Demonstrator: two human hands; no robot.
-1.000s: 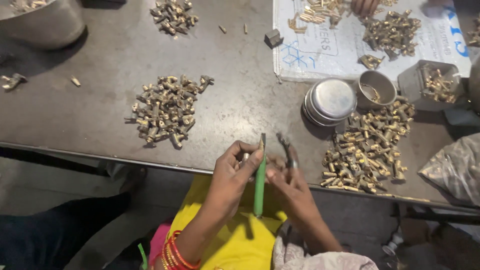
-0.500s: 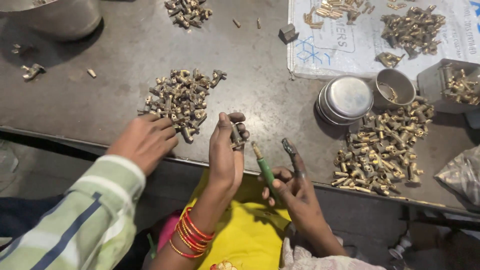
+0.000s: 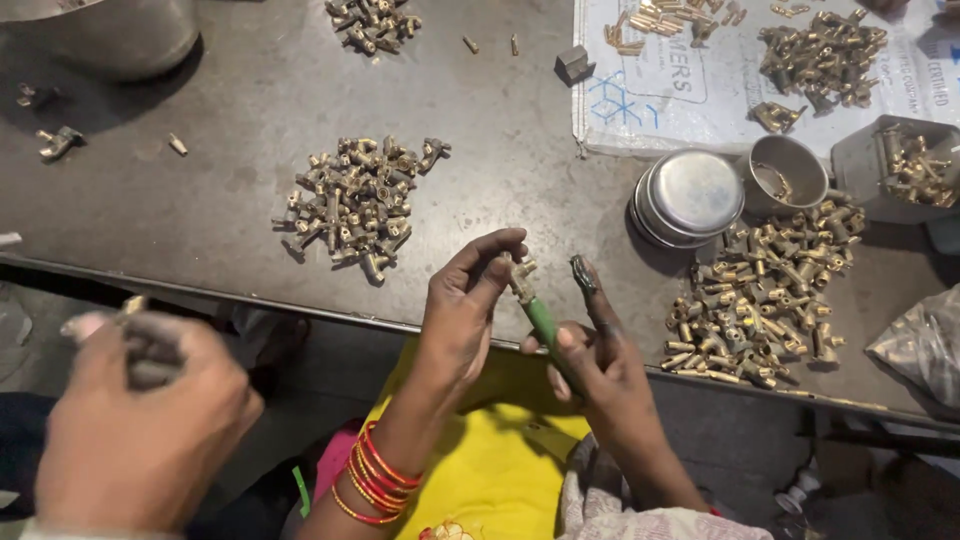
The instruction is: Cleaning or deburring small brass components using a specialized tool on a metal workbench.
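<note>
Over my lap, my left hand has now brought a small brass fitting to the tip of the green tool. My right hand clamps the tool, so I think the two now meet. A co-worker's hand has drawn back from the counter. At the right lies a crumpled clear bag, and farther away a white sheet with blue print.

Two heaps of brass fittings, stacked steel bowls, white sack.

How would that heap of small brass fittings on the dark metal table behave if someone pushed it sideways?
The heap of small brass fittings would probably scatter rather than slide as one, since the pieces lie loose. Being metal, they are likely stiff and heavy for their size. Their rounded bodies might roll on the smooth dark metal table.
</note>
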